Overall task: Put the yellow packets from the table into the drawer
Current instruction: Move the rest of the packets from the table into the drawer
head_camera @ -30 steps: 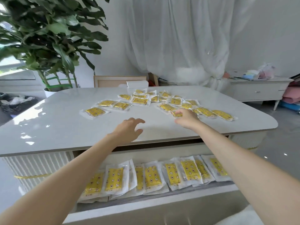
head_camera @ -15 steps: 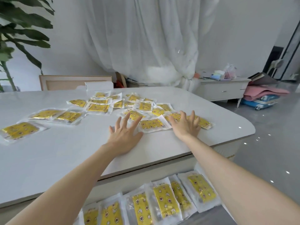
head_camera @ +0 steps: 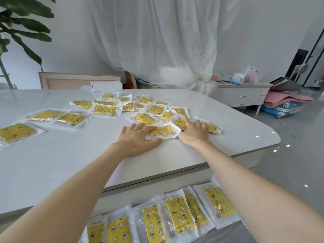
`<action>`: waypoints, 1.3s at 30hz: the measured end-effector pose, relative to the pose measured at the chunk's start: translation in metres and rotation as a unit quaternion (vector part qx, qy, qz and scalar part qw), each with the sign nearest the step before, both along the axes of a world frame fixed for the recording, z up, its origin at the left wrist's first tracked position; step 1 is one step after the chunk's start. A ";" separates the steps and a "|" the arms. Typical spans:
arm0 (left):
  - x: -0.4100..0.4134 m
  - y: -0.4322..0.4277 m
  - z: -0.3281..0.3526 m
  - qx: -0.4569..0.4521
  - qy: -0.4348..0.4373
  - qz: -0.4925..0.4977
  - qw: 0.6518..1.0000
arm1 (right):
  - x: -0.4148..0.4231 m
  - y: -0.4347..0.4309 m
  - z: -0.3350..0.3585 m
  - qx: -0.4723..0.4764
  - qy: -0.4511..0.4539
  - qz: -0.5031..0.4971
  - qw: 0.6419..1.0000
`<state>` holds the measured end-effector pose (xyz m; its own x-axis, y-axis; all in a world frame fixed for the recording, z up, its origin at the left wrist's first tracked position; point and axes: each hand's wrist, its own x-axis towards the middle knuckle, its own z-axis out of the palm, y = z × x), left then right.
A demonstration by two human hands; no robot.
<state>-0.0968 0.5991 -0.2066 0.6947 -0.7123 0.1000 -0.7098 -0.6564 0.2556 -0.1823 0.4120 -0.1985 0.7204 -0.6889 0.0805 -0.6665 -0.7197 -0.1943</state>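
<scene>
Potted plant (head_camera: 22, 30): far left, behind the table (head_camera: 52, 163).

Yellow packets (head_camera: 105, 109): about two dozen lie loose on the tabletop from far left to centre right. Many overlap in the far cluster.

Left hand (head_camera: 138, 140): flat, fingers straight. The fingers lie over the left end of the nearest packet (head_camera: 163, 131) and the thumb lies along its near edge. It presses and grasps nothing.

Right hand (head_camera: 193, 132): flat, fingers spread, resting on the overlapping packets just to the right, one of which (head_camera: 213, 128) pokes out beyond the fingers. It holds nothing.

Drawer (head_camera: 228, 233): pulled out below the near table edge. A row of stored packets (head_camera: 177, 218) stands side by side in it.

Sideboard (head_camera: 243, 95): far right, well apart.

Handling note: the step looks like gathering. Slippery film favours sliding each packet toward the near edge under a flat palm. The fingers can then curl beneath the overhanging rim to lift it. Neighbours may drag along.
</scene>
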 end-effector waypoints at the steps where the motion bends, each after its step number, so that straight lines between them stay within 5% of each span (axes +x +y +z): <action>1: 0.000 0.006 0.000 -0.005 -0.002 -0.004 1.000 | 0.001 0.010 0.001 0.005 -0.006 0.016 1.000; 15: -0.033 0.153 0.004 0.000 0.022 0.071 0.997 | -0.002 0.175 0.005 0.058 0.009 0.217 0.974; 24: -0.052 0.238 0.039 0.034 0.116 0.099 0.988 | -0.012 0.195 0.044 0.112 0.062 0.309 0.943; 32: -0.065 0.254 0.042 0.096 0.098 0.126 0.983 | -0.021 0.210 0.032 0.050 0.110 0.306 0.944; 39: -0.061 0.255 0.045 0.078 0.100 0.134 0.983 | -0.023 0.206 0.028 0.115 0.068 0.296 0.946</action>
<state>-0.1578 0.8539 -0.1618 0.8535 -0.4975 -0.1547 -0.4523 -0.8549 0.2540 -0.2054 0.6180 -0.1708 0.9784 -0.1489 -0.1432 -0.1892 -0.9240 -0.3322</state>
